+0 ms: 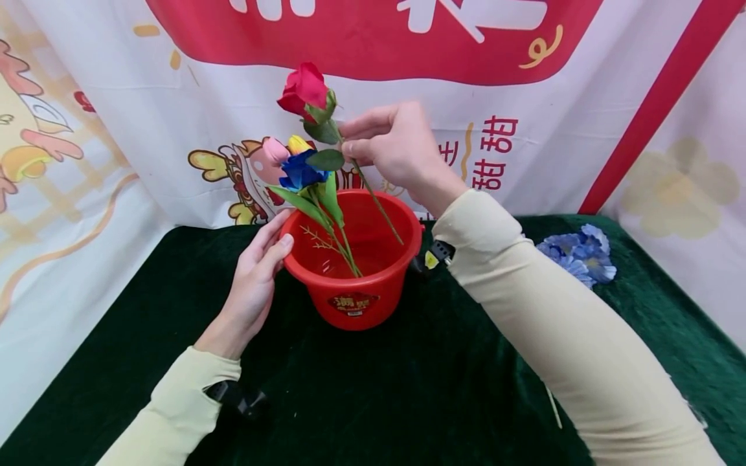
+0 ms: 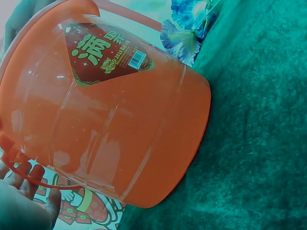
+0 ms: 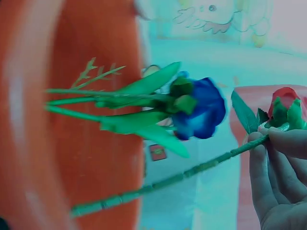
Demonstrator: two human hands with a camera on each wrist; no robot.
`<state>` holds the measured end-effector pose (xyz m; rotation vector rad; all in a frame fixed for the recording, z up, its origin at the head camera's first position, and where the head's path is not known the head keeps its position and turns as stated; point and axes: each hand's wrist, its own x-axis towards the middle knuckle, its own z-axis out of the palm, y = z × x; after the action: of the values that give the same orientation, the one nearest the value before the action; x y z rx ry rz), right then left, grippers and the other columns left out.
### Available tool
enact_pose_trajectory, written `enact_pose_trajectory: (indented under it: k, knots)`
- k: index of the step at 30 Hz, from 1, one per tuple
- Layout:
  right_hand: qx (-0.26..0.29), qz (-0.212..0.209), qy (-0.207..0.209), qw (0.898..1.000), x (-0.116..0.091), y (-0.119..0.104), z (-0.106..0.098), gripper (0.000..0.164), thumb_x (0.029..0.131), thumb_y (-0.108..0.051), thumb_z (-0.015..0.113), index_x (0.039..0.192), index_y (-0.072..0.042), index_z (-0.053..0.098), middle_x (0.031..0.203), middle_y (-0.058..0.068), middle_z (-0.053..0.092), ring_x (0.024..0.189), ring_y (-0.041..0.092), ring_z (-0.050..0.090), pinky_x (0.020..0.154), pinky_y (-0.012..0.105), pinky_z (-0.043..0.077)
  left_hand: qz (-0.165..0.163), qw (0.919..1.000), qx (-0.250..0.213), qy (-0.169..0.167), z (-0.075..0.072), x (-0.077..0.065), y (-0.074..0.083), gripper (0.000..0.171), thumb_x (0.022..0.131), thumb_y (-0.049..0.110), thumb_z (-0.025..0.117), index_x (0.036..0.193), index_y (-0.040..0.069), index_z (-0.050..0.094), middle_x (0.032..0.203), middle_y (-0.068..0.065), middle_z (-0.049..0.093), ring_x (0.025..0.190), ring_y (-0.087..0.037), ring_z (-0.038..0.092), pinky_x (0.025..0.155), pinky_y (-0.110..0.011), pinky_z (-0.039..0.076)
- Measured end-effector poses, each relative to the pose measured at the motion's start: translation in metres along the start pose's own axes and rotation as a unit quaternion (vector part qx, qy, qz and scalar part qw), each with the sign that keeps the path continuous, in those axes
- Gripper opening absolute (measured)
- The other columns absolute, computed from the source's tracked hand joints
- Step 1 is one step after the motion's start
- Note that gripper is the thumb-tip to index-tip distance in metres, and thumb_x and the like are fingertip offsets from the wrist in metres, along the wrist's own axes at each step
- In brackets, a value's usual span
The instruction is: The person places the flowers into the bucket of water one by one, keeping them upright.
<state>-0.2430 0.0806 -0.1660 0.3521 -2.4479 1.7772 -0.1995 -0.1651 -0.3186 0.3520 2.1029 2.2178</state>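
A red artificial rose (image 1: pixel 305 90) with a long green stem is pinched near its bloom between the thumb and fingers of my right hand (image 1: pixel 402 149). Its stem slants down into the red bucket (image 1: pixel 355 304), the lower end inside the rim. A blue rose (image 1: pixel 303 170), a pink tulip (image 1: pixel 275 151) and a yellow flower (image 1: pixel 298 144) lean in the bucket towards the left. My left hand (image 1: pixel 253 278) rests against the bucket's left side, thumb at the rim; in the left wrist view its fingers (image 2: pixel 36 175) lie by the thin red handle (image 2: pixel 43 183).
Pale blue flowers (image 1: pixel 583 254) lie on the dark green cloth (image 1: pixel 373 395) to the right, partly behind my right sleeve. A thin pale stem (image 1: pixel 553 406) shows beside that sleeve. Printed white curtains (image 1: pixel 116 84) hang behind and at both sides.
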Motion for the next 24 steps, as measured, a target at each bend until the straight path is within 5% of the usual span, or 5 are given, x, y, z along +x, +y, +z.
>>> enact_pose_trajectory:
  k: [10, 24]
  knots:
    - [-0.017, 0.044, 0.012, 0.999, 0.006, 0.037, 0.014, 0.018, 0.096, -0.004, 0.077, 0.113, -0.006, 0.081, 0.106, 0.012, 0.082, 0.093, 0.022, 0.079, 0.092, 0.039, 0.064, 0.005, 1.0000, -0.001, 0.001, 0.000, -0.001, 0.001, 0.062, 0.112, 0.041, 0.052, 0.168, 0.027, 0.031, 0.173, 0.005, 0.036, 0.155, -0.018, 0.038, 0.118, -0.024, 0.043]
    - [-0.089, 0.066, 0.020, 0.994, 0.003, 0.061, 0.026, 0.009, 0.095, -0.008, 0.078, 0.104, -0.009, 0.081, 0.098, 0.009, 0.083, 0.088, 0.021, 0.079, 0.079, 0.032, 0.063, 0.004, 1.0000, -0.001, -0.001, 0.000, 0.001, 0.001, 0.061, 0.113, 0.039, 0.050, 0.169, 0.026, 0.030, 0.172, 0.005, 0.036, 0.154, -0.018, 0.039, 0.122, -0.030, 0.041]
